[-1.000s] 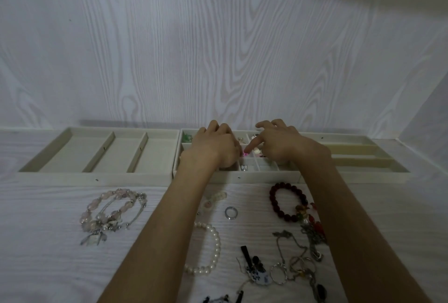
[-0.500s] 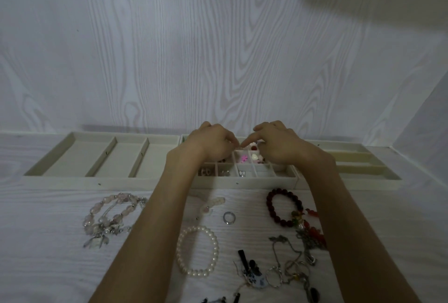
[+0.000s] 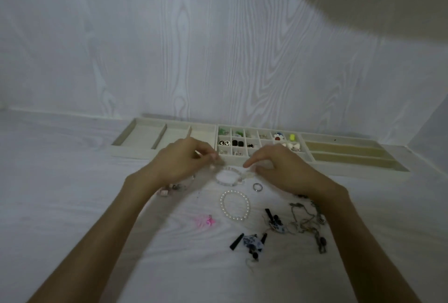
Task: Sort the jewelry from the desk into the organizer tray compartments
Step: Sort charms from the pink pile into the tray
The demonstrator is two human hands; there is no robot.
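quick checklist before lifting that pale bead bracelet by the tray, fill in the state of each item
1. Left hand grips the pale bead bracelet: cannot tell; its fingertips are at the bracelet's left end, blurred.
2. Right hand free: ok; fingers loosely curled over the bracelet's right end, holding nothing visible.
3. Bracelet apart from the silver ring and pearl bracelet: ok; both lie separate, nearer the person.
4. Room in the left tray: ok; its long compartments show no jewelry.
5. Small-compartment tray suits it: not ok; cells hold small pieces.
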